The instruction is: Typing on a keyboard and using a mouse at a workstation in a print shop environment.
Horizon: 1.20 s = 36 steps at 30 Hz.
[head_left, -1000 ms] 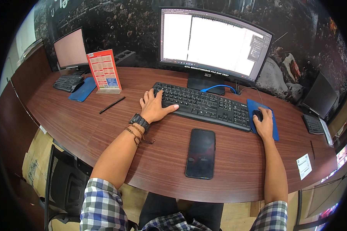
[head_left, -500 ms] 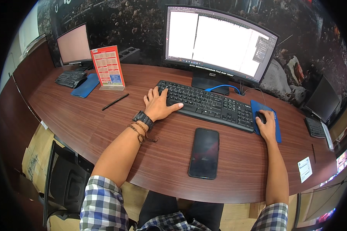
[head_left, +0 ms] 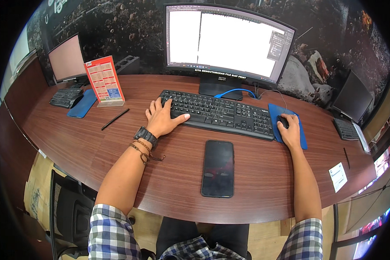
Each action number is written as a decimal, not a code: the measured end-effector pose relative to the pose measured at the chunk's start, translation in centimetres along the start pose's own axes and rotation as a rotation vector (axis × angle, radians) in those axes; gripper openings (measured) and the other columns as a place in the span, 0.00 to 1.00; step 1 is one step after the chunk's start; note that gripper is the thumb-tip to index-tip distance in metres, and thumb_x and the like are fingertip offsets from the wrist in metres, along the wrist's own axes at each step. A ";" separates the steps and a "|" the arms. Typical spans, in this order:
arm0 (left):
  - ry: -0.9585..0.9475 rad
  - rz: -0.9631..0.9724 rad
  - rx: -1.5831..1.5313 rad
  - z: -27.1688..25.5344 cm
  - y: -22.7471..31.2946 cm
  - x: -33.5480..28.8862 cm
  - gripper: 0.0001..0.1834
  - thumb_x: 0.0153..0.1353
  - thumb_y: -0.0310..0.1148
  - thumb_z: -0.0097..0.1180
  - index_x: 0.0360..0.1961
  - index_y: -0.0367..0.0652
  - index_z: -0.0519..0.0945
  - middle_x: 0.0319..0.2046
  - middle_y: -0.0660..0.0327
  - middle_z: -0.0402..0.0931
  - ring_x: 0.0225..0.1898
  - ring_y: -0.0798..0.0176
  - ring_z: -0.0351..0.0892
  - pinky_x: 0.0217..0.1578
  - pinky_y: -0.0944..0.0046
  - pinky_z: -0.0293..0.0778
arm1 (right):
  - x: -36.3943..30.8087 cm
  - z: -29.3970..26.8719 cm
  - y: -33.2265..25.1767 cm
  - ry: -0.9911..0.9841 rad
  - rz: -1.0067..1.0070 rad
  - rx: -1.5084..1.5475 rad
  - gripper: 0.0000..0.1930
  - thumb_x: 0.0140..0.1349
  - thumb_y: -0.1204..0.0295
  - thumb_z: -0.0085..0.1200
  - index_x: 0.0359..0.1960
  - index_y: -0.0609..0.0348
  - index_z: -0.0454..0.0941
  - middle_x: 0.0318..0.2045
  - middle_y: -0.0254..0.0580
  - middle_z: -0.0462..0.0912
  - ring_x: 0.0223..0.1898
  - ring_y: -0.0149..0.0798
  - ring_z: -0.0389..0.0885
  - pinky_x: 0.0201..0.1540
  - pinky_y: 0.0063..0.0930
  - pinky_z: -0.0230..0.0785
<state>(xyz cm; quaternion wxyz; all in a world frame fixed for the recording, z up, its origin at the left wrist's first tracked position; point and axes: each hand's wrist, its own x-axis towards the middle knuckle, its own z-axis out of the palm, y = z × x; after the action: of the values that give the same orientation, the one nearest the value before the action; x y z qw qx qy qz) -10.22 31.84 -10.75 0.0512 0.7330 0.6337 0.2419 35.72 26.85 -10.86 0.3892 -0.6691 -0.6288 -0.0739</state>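
Observation:
My left hand [head_left: 162, 120] rests with spread fingers on the left end of a black keyboard [head_left: 216, 112], the thumb lying near its front edge. A black watch and a beaded bracelet are on that wrist. Over at the right, my right hand [head_left: 290, 132] is curled over a dark computer mouse [head_left: 284, 121], which it mostly covers. Under the mouse lies a blue mouse pad [head_left: 302, 138]. Behind the keyboard stands a curved monitor [head_left: 234, 41] with a mostly white window on its lit screen. A black phone [head_left: 218, 169] lies screen up between my forearms.
On the wooden desk [head_left: 173, 173], a black pen [head_left: 115, 119] and a red-and-white sign in a stand [head_left: 105, 81] are at the left. Another monitor [head_left: 67, 58] and keyboard [head_left: 66, 97] stand beyond. At the right lie a white paper slip [head_left: 338, 177] and a thin dark stick [head_left: 346, 158].
The whole view has shifted, so the desk and its things sit further left in the picture. Both hands keep their places on the keyboard and the mouse.

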 end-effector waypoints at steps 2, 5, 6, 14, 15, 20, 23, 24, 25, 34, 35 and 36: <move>0.000 0.003 -0.003 0.1 0.0 0.0 0.56 0.54 0.72 0.56 0.67 0.31 0.65 0.69 0.33 0.50 0.72 0.32 0.42 0.67 0.32 0.37 | -0.1 -0.1 0.0 -0.009 -0.010 0.015 0.19 0.57 0.65 0.60 0.50 0.57 0.81 0.50 0.50 0.75 0.54 0.53 0.76 0.57 0.40 0.69; -0.010 -0.001 -0.015 -0.1 -0.1 0.0 0.57 0.53 0.72 0.56 0.68 0.32 0.64 0.69 0.33 0.49 0.72 0.31 0.41 0.67 0.31 0.36 | 0.0 -0.1 -0.1 -0.019 -0.020 0.024 0.19 0.56 0.65 0.60 0.49 0.57 0.81 0.50 0.50 0.75 0.54 0.53 0.75 0.57 0.40 0.68; -0.021 -0.007 -0.025 -0.2 -0.1 0.0 0.58 0.53 0.73 0.57 0.69 0.33 0.63 0.69 0.32 0.48 0.73 0.30 0.39 0.67 0.31 0.35 | 0.0 -0.1 -0.2 -0.020 -0.019 0.024 0.19 0.56 0.65 0.60 0.49 0.57 0.81 0.50 0.50 0.75 0.54 0.53 0.75 0.57 0.40 0.68; -0.021 -0.004 -0.024 -0.1 -0.1 0.1 0.58 0.52 0.73 0.57 0.69 0.33 0.64 0.69 0.33 0.49 0.72 0.31 0.40 0.67 0.31 0.35 | 0.0 -0.2 -0.2 -0.035 -0.039 0.052 0.18 0.56 0.66 0.59 0.49 0.58 0.81 0.50 0.50 0.75 0.54 0.53 0.75 0.57 0.40 0.68; -0.015 0.000 -0.021 -0.1 -0.2 0.1 0.58 0.52 0.73 0.56 0.69 0.33 0.64 0.69 0.33 0.49 0.72 0.30 0.40 0.67 0.31 0.36 | 0.0 -0.2 -0.2 -0.037 -0.040 0.052 0.18 0.56 0.66 0.59 0.49 0.58 0.81 0.50 0.50 0.75 0.54 0.53 0.75 0.57 0.40 0.68; -0.014 -0.012 -0.008 0.1 -0.4 0.1 0.58 0.52 0.74 0.56 0.68 0.33 0.64 0.70 0.33 0.48 0.72 0.30 0.40 0.67 0.30 0.36 | 0.0 -0.1 -0.3 -0.033 -0.044 0.068 0.18 0.56 0.67 0.59 0.48 0.58 0.82 0.49 0.51 0.76 0.53 0.53 0.76 0.57 0.40 0.68; -0.006 -0.014 -0.004 0.1 -0.2 0.0 0.58 0.53 0.74 0.56 0.68 0.33 0.65 0.69 0.33 0.49 0.72 0.31 0.41 0.67 0.31 0.37 | 0.1 0.0 0.0 -0.022 -0.069 0.057 0.17 0.56 0.68 0.59 0.48 0.58 0.82 0.49 0.51 0.76 0.53 0.53 0.76 0.57 0.40 0.68; 0.000 -0.009 0.000 0.1 -0.1 0.0 0.57 0.53 0.74 0.55 0.68 0.32 0.65 0.68 0.33 0.51 0.72 0.32 0.43 0.67 0.32 0.37 | 0.1 -0.1 0.0 -0.028 -0.071 0.038 0.17 0.56 0.68 0.60 0.48 0.58 0.82 0.48 0.51 0.76 0.53 0.53 0.76 0.57 0.40 0.68; 0.000 -0.017 0.003 0.1 -0.2 0.0 0.57 0.53 0.74 0.55 0.68 0.32 0.65 0.68 0.33 0.51 0.72 0.32 0.43 0.67 0.32 0.37 | 0.1 -0.1 0.0 -0.033 -0.075 0.043 0.17 0.56 0.68 0.60 0.48 0.58 0.82 0.48 0.51 0.76 0.53 0.53 0.76 0.57 0.40 0.68; 0.015 -0.007 0.008 0.3 -0.2 0.1 0.57 0.52 0.73 0.56 0.68 0.33 0.65 0.69 0.34 0.51 0.72 0.33 0.43 0.67 0.32 0.38 | 0.1 0.0 0.2 -0.026 -0.080 0.035 0.17 0.57 0.68 0.59 0.47 0.60 0.82 0.48 0.51 0.76 0.52 0.52 0.76 0.58 0.40 0.67; 0.015 -0.008 0.008 0.3 -0.3 0.1 0.57 0.52 0.73 0.56 0.68 0.33 0.65 0.69 0.34 0.51 0.72 0.33 0.43 0.67 0.32 0.38 | 0.1 0.1 0.2 -0.027 -0.080 0.036 0.17 0.57 0.68 0.59 0.47 0.60 0.82 0.48 0.51 0.76 0.52 0.52 0.76 0.58 0.40 0.67; 0.017 -0.010 0.012 0.3 -0.3 0.1 0.57 0.52 0.73 0.56 0.68 0.33 0.65 0.69 0.34 0.52 0.72 0.34 0.44 0.67 0.32 0.38 | 0.1 0.1 0.2 -0.028 -0.081 0.041 0.17 0.56 0.68 0.59 0.47 0.60 0.82 0.48 0.51 0.76 0.52 0.53 0.76 0.58 0.40 0.67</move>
<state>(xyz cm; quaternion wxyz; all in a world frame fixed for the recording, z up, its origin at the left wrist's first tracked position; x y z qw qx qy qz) -10.33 32.05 -11.05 0.0426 0.7280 0.6393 0.2439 35.86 27.01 -10.89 0.3907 -0.6360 -0.6621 -0.0670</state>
